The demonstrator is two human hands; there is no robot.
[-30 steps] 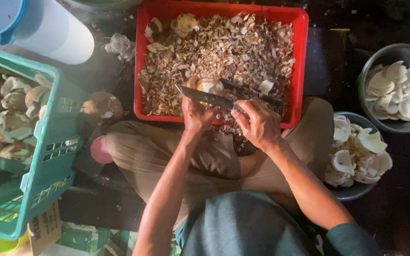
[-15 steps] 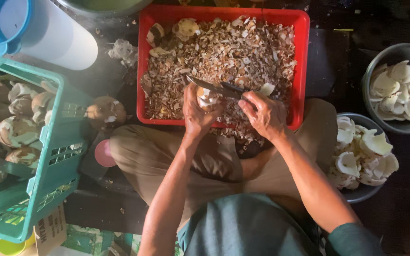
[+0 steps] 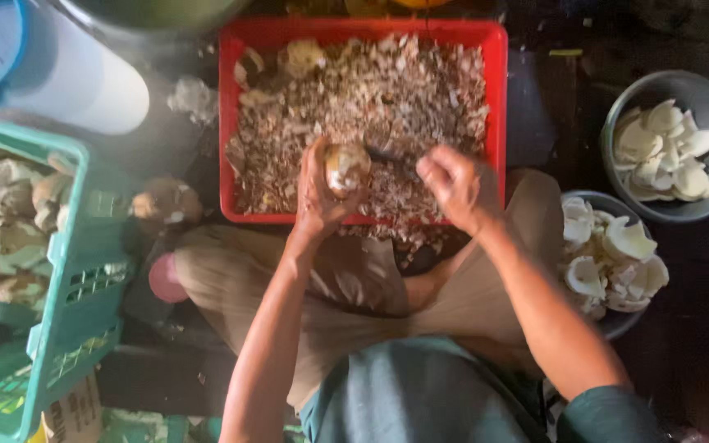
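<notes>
Red crate [image 3: 498,98] of brown shavings sits under both hands. Left hand [image 3: 319,193] cups a coconut piece [image 3: 346,166] above it; right hand [image 3: 453,184] is closed around a knife [image 3: 383,152]. Shallow strokes away from the thumb would suit, I judge.

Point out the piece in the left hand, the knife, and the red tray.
Coconut piece [image 3: 346,166], head view, on its pale rounded face above the left hand's fingers.
Knife [image 3: 387,153], head view, on the dark blade beside the right hand.
Red tray [image 3: 496,90], head view, on its right rim.
</notes>
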